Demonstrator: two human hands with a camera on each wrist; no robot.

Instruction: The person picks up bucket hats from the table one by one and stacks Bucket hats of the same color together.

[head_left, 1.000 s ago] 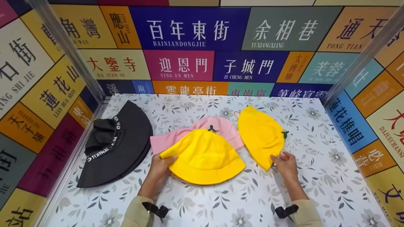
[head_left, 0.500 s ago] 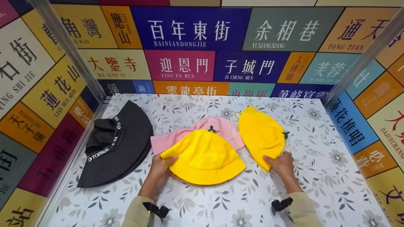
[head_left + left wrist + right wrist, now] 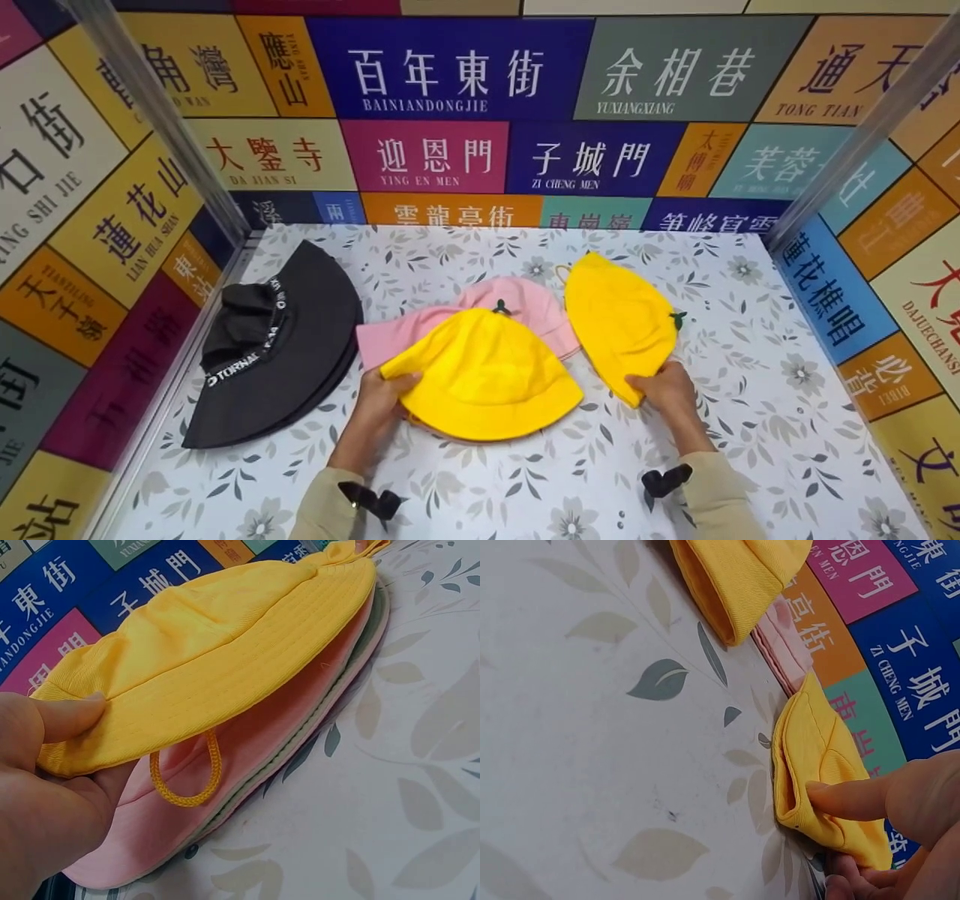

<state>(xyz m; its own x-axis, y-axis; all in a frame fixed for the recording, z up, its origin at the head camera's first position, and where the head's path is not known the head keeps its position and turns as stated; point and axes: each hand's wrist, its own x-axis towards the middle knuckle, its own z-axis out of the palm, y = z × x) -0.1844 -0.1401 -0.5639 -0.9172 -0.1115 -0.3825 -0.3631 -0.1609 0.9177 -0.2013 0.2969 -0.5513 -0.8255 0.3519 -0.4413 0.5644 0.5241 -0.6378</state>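
Observation:
A yellow bucket hat (image 3: pixel 487 375) with a small green sprout on top lies over a pink hat (image 3: pixel 514 292). My left hand (image 3: pixel 386 394) pinches its left brim, thumb above and fingers beneath. In the left wrist view that brim is lifted off the pink hat (image 3: pixel 165 825), and a yellow cord loop (image 3: pixel 187 799) hangs below it. A second yellow hat (image 3: pixel 622 322) lies tilted to the right, folded flat. My right hand (image 3: pixel 667 394) pinches its lower corner; in the right wrist view the thumb (image 3: pixel 847 799) presses on the brim and the fingers are partly hidden behind the hat.
A black wide-brimmed hat (image 3: pixel 292 352) with white lettering on its band lies at the left, over another dark brim. The table (image 3: pixel 525 495) has a floral cover. Walls (image 3: pixel 450 67) with printed signs enclose its back and sides.
My right hand has shifted slightly left and closed its grip on the corner of the right yellow hat; its fingers have tucked behind the brim. The left hand stays in place.

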